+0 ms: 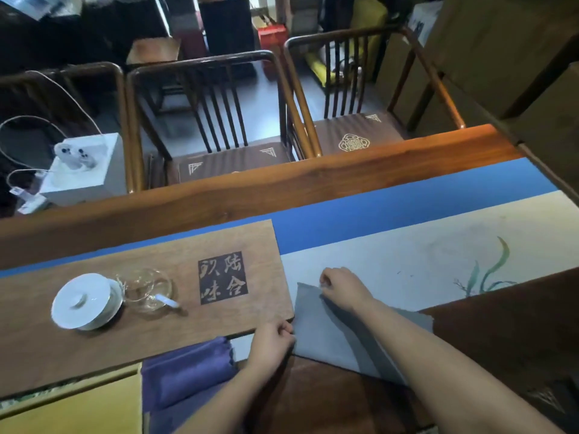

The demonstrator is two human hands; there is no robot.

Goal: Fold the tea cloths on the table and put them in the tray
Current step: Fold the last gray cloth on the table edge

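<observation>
The grey tea cloth [322, 333] is lying lower centre on the tabletop [282, 189], beside the wooden tray [156, 277]. It is looking soft and limp, best taken by corners. The left hand [272, 339] is pinching its near-left edge; the right hand [341, 285] is pinching its far corner.

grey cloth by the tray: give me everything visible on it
The grey cloth is a plain, matte fabric sheet lying flat, part on the pale table runner and part over the table's near edge. Its left side lies along the right end of the wooden tray. The right hand pinches its far corner, where a fold line runs diagonally toward the near edge. The left hand pinches its left edge. The right forearm hides some of it.
</observation>
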